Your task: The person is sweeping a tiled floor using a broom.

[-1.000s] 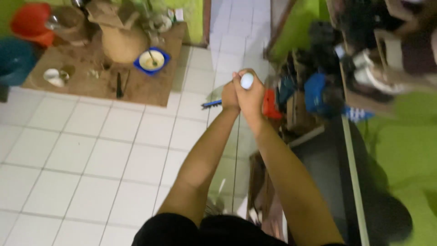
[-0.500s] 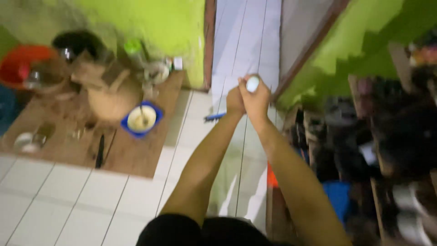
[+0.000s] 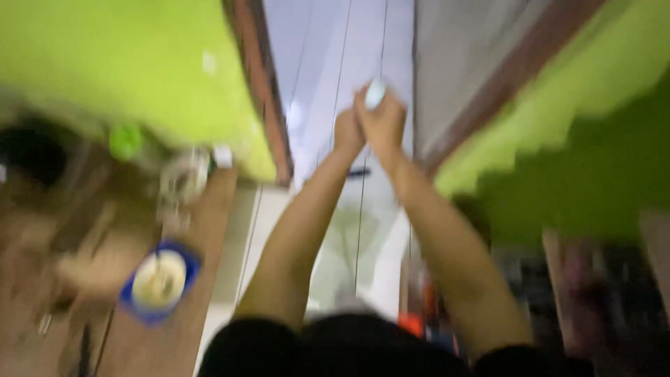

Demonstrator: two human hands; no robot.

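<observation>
both hands raised together around a small pale thing, far out over the tiled floor

near left, on the brown mat (image 3: 139, 335), a blue bowl (image 3: 159, 285) holds something pale with a utensil in it; the blur hides more. further out, the left hand (image 3: 347, 130) presses against the right hand (image 3: 382, 120), whose fingers (image 3: 391, 112) are clamped round a small pale thing (image 3: 375, 93), only its rounded top showing. it looks light, smooth and stiff, perhaps slippery, best gripped round its body. whether the left fingers also close on it, i cannot tell.
</observation>
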